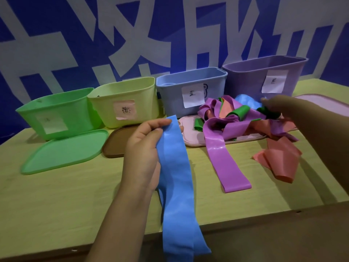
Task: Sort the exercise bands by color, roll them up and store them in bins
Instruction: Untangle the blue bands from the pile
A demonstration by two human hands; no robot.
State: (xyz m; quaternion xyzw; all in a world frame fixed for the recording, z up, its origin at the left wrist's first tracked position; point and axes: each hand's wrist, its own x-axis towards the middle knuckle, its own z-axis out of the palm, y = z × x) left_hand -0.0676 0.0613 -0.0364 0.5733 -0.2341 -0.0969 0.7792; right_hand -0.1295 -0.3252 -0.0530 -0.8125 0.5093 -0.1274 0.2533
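Note:
My left hand (145, 146) pinches the top end of a long blue band (177, 186), which hangs down past the table's front edge. My right hand (279, 106) reaches into a tangled pile of bands (232, 114) in purple, salmon, green and light blue; its fingertips grip a dark green band (269, 111). A purple band (224, 157) and a salmon band (279, 159) trail out of the pile toward me. Behind stand a green bin (56, 112), a yellow-green bin (124, 106), a blue bin (190, 87) and a purple bin (264, 74), each with a paper label.
A green lid (62, 154) and a brown lid (117, 142) lie flat in front of the left bins. The pile rests partly on a pink lid (190, 137); another pink lid (321, 103) lies at the far right. The wooden table (56, 201) backs onto a blue-and-white wall.

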